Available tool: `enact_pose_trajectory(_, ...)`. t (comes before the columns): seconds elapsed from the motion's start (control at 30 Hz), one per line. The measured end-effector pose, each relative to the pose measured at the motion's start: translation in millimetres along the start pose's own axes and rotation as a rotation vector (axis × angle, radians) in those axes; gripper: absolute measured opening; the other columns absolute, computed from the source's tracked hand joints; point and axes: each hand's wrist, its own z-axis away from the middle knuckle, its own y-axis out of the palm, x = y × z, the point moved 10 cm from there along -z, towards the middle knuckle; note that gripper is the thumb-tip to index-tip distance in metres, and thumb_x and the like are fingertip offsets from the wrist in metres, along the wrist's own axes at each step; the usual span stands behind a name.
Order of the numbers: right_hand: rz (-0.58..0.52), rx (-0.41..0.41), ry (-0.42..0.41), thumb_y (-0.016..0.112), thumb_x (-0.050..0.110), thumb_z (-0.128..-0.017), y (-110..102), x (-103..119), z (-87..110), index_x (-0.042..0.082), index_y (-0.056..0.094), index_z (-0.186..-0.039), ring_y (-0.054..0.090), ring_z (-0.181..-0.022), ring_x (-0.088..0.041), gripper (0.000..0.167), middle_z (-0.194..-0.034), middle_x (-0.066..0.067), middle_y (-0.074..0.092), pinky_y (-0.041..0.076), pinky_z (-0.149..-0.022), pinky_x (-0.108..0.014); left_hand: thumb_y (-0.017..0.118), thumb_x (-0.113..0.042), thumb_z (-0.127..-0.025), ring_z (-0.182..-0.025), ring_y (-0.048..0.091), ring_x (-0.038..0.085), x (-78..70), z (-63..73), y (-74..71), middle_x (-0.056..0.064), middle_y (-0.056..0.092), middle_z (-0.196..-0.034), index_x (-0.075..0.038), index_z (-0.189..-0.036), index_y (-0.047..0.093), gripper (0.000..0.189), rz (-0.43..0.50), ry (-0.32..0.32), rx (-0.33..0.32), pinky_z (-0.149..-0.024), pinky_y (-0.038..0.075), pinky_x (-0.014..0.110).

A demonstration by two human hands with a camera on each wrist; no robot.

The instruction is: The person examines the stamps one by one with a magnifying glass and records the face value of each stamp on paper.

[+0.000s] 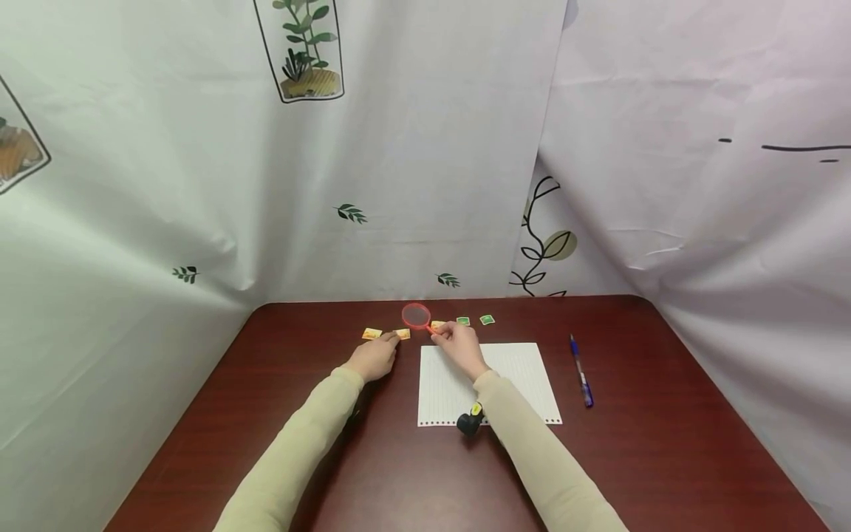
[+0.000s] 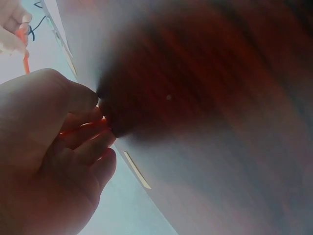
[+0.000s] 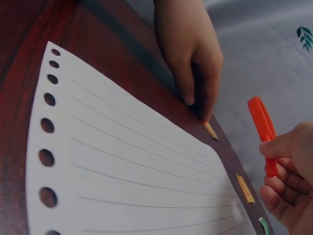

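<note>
My right hand (image 1: 461, 347) holds a red magnifying glass (image 1: 416, 316) by its short handle, pinched between thumb and fingers. Its lens is raised over the back of the table, and in the right wrist view the orange-red rim (image 3: 261, 120) appears nearly edge-on. My left hand (image 1: 374, 357) reaches down to the tabletop, fingertips touching a small yellow stamp-like piece (image 1: 403, 334). Left of that lies another yellow piece (image 1: 371, 334). A third yellow piece (image 1: 436, 324) is partly hidden behind the right hand. Two green pieces (image 1: 463, 321) (image 1: 487, 319) continue the row.
A lined loose-leaf sheet (image 1: 521, 377) lies under my right forearm. Right of it is a blue pen (image 1: 581, 373). A small black object (image 1: 470, 421) shows by the right sleeve, over the sheet's near edge. Patterned white cloth (image 1: 425, 148) hangs behind the brown table (image 1: 399, 473).
</note>
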Motion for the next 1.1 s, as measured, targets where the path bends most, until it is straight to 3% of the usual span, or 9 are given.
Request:
enact_pose_trajectory(0.43,0.002,0.039,0.021,0.074,0.012,-0.092,22,-8,6.5,0.005,0.073,-0.091,0.056,-0.068,-0.011,0.007,-0.077,0.0,0.065,0.047,-0.064,-0.026,0.057,-0.011,-0.101,-0.127,0.058,0.033,0.4,0.6,0.7,0.019,0.051,-0.147,0.003,-0.144,0.052,0.045,0.016,0.022,-0.018,-0.097,0.052,0.048)
enact_pose_trajectory(0.63,-0.029,0.034,-0.003,0.075,0.009,-0.091,26,-8,9.7,0.003,0.072,-0.09,0.056,-0.066,-0.011,0.007,-0.075,-0.001,0.064,0.048,-0.06,-0.026,0.057,-0.011,-0.101,-0.126,0.058,0.033,-0.8,0.3,1.6,0.019,0.052,-0.146,0.002,-0.143,0.052,0.045,0.019,0.024,-0.021,-0.098,0.051,0.048)
enact_pose_trajectory(1.1,-0.013,0.051,0.029,0.073,0.013,-0.093,32,-14,7.4,0.005,0.071,-0.091,0.054,-0.063,-0.012,0.008,-0.073,0.0,0.062,0.045,-0.059,-0.026,0.057,-0.013,-0.102,-0.124,0.06,0.034,-0.4,-0.1,-2.9,0.02,0.054,-0.144,0.002,-0.141,0.054,0.043,0.023,0.035,-0.035,-0.097,0.052,0.049)
